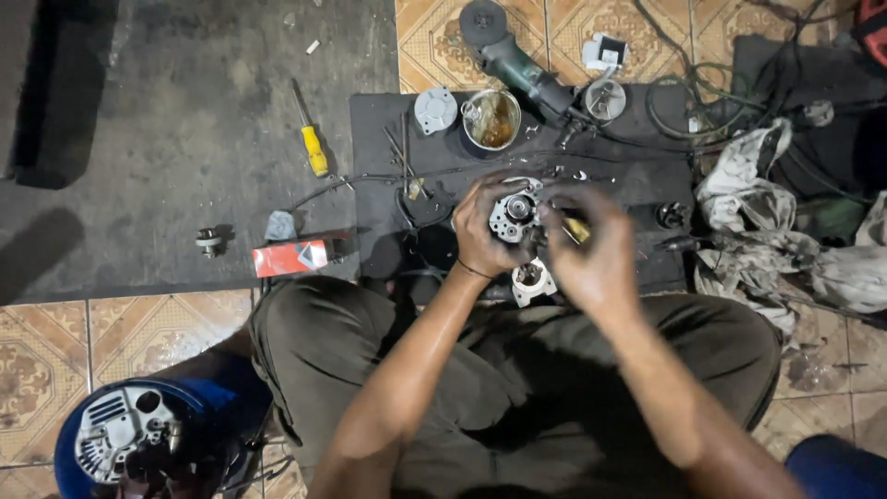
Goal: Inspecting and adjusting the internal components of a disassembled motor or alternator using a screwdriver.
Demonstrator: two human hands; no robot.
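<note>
Centre frame: round motor housing (514, 218) in the hands, bare cast metal, dull grey sheen, oily. Black mat (628, 176) under it: matt, rubbery, gritty. Tin can (491, 119), upper centre: shiny metal rim, brown liquid inside. Screwdriver (311, 139), upper left: glossy yellow plastic handle. Rags (753, 217), right: crumpled grey cloth, stained. Floor tiles (55, 360), lower left: glazed, patterned, dusty.

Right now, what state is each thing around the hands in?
Left hand: gripping the round metal housing, held up.
Right hand: closed on a yellow-handled tool at the housing.
Metal cup: upright, open, brownish liquid inside.
Yellow screwdriver: lying flat, untouched.
Angle grinder: lying on its side.
Red box: lying flat.
Rags: crumpled in a heap.
</note>
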